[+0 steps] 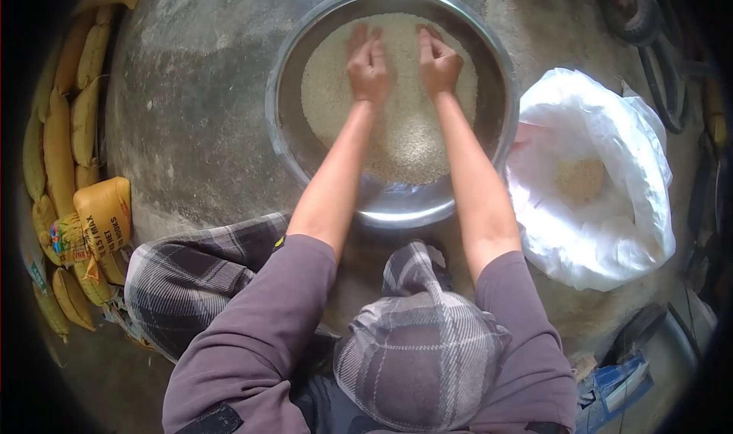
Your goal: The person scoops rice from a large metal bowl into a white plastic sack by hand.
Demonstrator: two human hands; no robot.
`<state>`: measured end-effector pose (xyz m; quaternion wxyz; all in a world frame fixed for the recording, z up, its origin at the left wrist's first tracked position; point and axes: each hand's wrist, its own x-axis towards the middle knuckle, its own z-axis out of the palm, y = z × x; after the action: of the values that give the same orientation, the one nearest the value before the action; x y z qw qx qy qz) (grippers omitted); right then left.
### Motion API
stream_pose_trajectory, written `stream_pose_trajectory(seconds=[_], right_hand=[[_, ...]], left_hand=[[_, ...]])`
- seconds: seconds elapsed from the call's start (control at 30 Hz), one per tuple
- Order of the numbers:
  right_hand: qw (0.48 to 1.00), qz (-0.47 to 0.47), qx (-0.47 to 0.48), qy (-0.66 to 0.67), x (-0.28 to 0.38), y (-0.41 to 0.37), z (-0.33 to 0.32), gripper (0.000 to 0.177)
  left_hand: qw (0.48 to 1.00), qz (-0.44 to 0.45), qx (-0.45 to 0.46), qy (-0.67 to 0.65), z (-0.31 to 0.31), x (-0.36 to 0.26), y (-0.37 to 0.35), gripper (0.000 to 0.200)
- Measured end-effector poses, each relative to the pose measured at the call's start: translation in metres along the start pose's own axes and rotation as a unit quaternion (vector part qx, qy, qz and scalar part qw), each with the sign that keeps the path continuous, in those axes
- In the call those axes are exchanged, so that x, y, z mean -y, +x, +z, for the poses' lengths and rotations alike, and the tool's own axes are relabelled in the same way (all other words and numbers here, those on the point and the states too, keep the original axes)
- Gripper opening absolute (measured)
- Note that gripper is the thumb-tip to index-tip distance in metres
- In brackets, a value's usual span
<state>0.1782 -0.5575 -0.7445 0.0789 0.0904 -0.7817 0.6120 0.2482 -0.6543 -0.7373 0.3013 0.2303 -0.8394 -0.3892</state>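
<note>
A wide, shiny metal basin rests on the floor in front of me, with a broad layer of pale rice grains in it. My left hand is over the left part of the grain, its fingers bent forward and smeared by motion. To the right, about a hand's width away, my right hand is low at the grain, thumb toward the left hand and fingertips blurred. Whether either hand holds grain, I cannot tell. A darker, scattered patch of grain lies nearer me, with bare metal showing at the near wall.
Right of the basin stands an open white plastic sack with brownish grain at its bottom. Filled yellow sacks are stacked along the left. A wheel is at the upper right, and a blue packet lies at the lower right.
</note>
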Motion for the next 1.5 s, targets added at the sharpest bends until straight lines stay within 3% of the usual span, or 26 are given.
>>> stream_pose_trajectory(seconds=[0.03,0.1,0.13,0.17,0.23,0.27,0.33,0.37,0.43,0.57,0.63,0.7,0.77,0.8,0.87,0.97,1.5], right_hand=[[1.000,0.004,0.005,0.002,-0.003,-0.003,0.006,0.028],[0.968,0.216,0.060,0.111,0.016,-0.004,0.003,0.033],[0.968,0.198,0.060,0.144,0.019,-0.006,0.002,0.034],[0.968,0.198,0.060,0.141,0.019,-0.007,0.002,0.034],[0.930,0.224,-0.028,0.290,0.018,-0.013,0.002,0.032],[0.931,0.224,-0.026,0.288,0.023,-0.015,0.000,0.032],[0.828,0.305,-0.058,0.468,0.032,-0.021,-0.009,0.033],[0.829,0.308,-0.060,0.464,0.033,-0.022,-0.013,0.033],[0.860,0.274,-0.002,0.430,0.034,-0.025,-0.021,0.034],[0.879,0.262,0.006,0.398,0.046,-0.035,-0.035,0.036],[0.829,0.278,-0.005,0.486,0.053,-0.045,-0.043,0.036],[0.822,0.288,-0.015,0.492,0.059,-0.056,-0.049,0.037],[0.801,0.317,-0.033,0.506,0.059,-0.069,-0.054,0.036],[0.802,0.316,-0.034,0.505,0.059,-0.074,-0.057,0.036],[0.824,0.325,-0.019,0.464,0.067,-0.076,-0.062,0.039],[0.833,0.299,-0.024,0.465,0.092,-0.077,-0.074,0.039],[0.829,0.272,-0.081,0.482,0.107,-0.074,-0.096,0.037]], left_hand=[[1.000,-0.004,0.000,0.005,0.006,-0.006,0.000,0.037],[0.952,-0.154,-0.009,-0.264,0.018,-0.022,0.000,0.043],[0.914,-0.212,-0.049,-0.343,0.023,-0.031,0.001,0.049],[0.913,-0.213,-0.049,-0.345,0.026,-0.028,0.001,0.049],[0.765,-0.344,-0.023,-0.544,0.031,-0.021,-0.002,0.051],[0.764,-0.345,-0.025,-0.545,0.032,-0.023,-0.005,0.051],[0.670,-0.373,-0.012,-0.642,0.034,-0.030,-0.019,0.048],[0.668,-0.379,-0.012,-0.641,0.032,-0.037,-0.024,0.048],[0.593,-0.376,-0.045,-0.711,0.027,-0.054,-0.030,0.044],[0.595,-0.389,-0.038,-0.702,0.017,-0.068,-0.040,0.042],[0.598,-0.353,0.003,-0.720,0.009,-0.075,-0.050,0.041],[0.586,-0.370,0.004,-0.721,0.001,-0.080,-0.058,0.039],[0.607,-0.388,0.011,-0.693,-0.004,-0.080,-0.070,0.037],[0.606,-0.389,0.012,-0.694,-0.004,-0.081,-0.076,0.037],[0.553,-0.413,-0.019,-0.724,-0.006,-0.086,-0.077,0.035],[0.543,-0.410,0.002,-0.733,-0.015,-0.101,-0.076,0.033],[0.568,-0.384,0.039,-0.727,-0.018,-0.131,-0.078,0.032]])
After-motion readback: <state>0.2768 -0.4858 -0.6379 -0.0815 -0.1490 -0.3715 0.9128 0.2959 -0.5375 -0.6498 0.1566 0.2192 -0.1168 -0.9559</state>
